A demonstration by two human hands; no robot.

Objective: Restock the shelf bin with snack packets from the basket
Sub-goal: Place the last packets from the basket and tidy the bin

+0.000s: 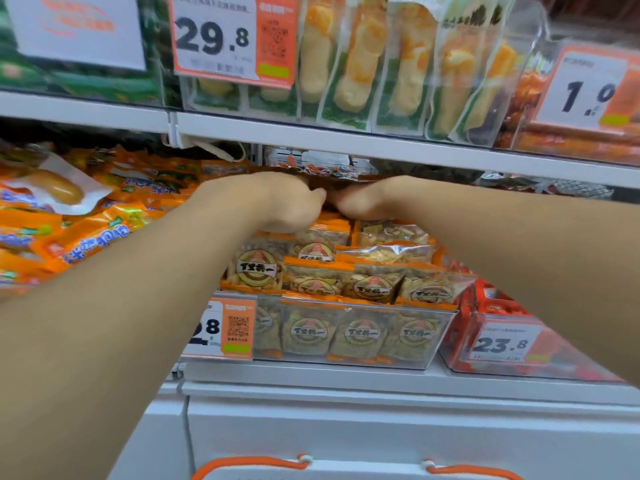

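Both my arms reach deep into the middle shelf over a clear plastic bin (441,336) full of orange-edged snack packets (372,287) with round labels. My left hand (287,199) and my right hand (363,200) meet at the back of the bin, thumbs almost touching, fingers curled over a dark stack of packets (332,174) just under the upper shelf. The fingertips are hidden behind the hands. The basket (256,462) shows only as orange handles at the bottom edge.
Orange packets (90,233) pile up in the bin to the left, red packets (498,306) to the right. The white upper shelf edge (381,147) hangs close above my hands. Price tags (225,327) front the bins. Long yellow snack packs (356,64) stand above.
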